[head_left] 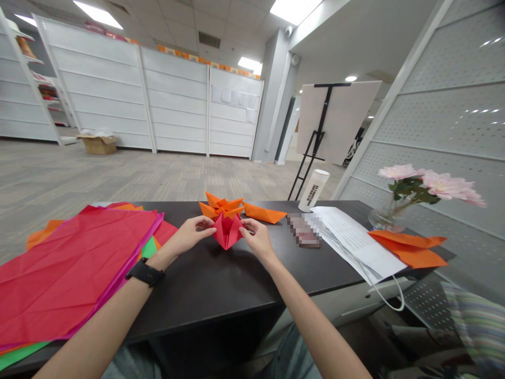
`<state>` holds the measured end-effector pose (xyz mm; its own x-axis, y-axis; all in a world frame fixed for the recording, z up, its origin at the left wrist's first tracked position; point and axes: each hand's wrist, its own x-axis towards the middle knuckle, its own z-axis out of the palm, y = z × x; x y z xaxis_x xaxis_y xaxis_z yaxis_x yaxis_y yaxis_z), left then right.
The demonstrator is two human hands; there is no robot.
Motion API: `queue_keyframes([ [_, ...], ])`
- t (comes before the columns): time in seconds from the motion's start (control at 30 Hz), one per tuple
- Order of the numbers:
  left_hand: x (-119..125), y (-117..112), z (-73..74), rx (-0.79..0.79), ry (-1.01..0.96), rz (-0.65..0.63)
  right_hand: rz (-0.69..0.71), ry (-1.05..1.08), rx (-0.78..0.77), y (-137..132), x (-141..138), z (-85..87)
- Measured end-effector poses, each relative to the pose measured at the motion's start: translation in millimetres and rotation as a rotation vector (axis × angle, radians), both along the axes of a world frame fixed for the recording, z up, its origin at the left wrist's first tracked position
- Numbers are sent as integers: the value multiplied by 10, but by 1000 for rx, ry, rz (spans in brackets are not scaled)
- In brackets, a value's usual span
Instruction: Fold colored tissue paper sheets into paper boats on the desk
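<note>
A red folded paper figure (227,231) rests on the dark table (221,279) in front of me. My left hand (191,234) pinches its left edge with fingertips closed on the paper. My right hand (256,237) grips its right edge the same way. A black watch (145,272) sits on my left wrist. Just behind the red figure lies an orange folded paper figure (221,207), and beside that a flat orange folded piece (263,213).
A stack of large coloured paper sheets (74,268), red on top, covers the table's left. To the right are a blurred flat item (303,230), white printed papers (355,242), a white cup (313,190), orange paper (410,247) and a glass vase of pink flowers (410,195).
</note>
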<state>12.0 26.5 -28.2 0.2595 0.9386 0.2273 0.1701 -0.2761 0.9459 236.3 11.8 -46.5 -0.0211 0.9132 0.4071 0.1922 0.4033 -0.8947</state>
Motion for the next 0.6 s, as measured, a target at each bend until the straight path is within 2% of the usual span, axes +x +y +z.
queue_keyframes([
  [0.13,-4,2,-6,-50,-21,5,3,54,-24,23,-6,-12],
  [0.4,-23,1,-22,-100,-98,189,-73,203,-134,104,42,-52],
  [0.6,-13,1,-15,-136,-214,261,-77,342,-193,94,51,-42],
])
